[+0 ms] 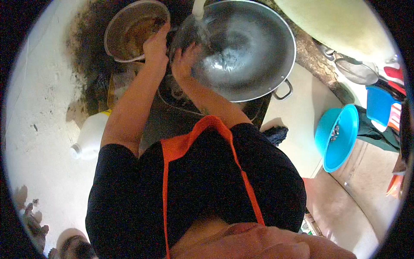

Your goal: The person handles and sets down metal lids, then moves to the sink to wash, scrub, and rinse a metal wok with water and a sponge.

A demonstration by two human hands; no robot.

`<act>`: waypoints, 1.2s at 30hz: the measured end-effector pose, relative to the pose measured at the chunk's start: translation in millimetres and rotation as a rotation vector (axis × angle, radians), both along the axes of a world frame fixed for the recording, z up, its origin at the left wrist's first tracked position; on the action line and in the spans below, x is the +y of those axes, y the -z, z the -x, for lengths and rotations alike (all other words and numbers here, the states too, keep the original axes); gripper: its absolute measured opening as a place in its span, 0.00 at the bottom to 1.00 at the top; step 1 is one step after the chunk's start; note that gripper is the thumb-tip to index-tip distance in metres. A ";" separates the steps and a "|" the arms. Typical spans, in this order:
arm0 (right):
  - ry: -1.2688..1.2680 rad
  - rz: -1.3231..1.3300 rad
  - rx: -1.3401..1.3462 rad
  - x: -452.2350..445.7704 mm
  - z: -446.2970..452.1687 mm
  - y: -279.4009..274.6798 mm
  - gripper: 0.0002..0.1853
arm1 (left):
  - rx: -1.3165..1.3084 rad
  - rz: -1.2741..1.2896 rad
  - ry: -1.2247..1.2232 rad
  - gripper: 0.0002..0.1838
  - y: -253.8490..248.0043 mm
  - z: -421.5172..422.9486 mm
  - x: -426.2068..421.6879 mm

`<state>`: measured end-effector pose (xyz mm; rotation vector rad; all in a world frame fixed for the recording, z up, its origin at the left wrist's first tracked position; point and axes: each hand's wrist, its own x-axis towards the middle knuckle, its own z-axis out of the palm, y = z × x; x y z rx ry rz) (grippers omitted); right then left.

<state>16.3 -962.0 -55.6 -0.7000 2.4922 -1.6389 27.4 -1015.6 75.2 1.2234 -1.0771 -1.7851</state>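
My left hand (156,45) is closed on the right rim of a round bowl (113,36) with brownish contents at its bottom. Beside it, my right hand (185,61) reaches over the left edge of a big dark metal wok (254,56), its fingers apart, somewhat blurred, and holding nothing that I can see. A pale spout-like piece (198,9) points down into the wok above that hand, with a whitish blur under it. Wet shine shows on the wok's inner wall, and a loop handle (283,90) sticks out at its lower right.
A white plastic jug (91,136) lies left of my left arm. On the right are a turquoise basin (321,136) with small items inside, a strainer (357,71) and a blue plastic container (379,105). A dark crumpled cloth (275,135) is near my right elbow.
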 end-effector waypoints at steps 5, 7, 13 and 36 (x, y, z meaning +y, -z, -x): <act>0.489 -0.229 0.185 -52.8 125.5 -123.3 0.30 | -0.012 0.186 0.164 0.17 5.4 -30.9 6.5; 0.673 0.435 0.061 -60.1 139.5 -114.6 0.29 | -0.187 -0.142 0.032 0.16 2.8 -34.6 10.8; -0.376 0.050 0.145 18.8 -13.1 -41.6 0.36 | -0.022 0.043 0.020 0.15 8.6 -37.1 14.8; -0.040 -0.587 0.552 186.2 228.0 -107.8 0.29 | -0.063 -0.158 -0.052 0.13 18.6 -81.5 21.4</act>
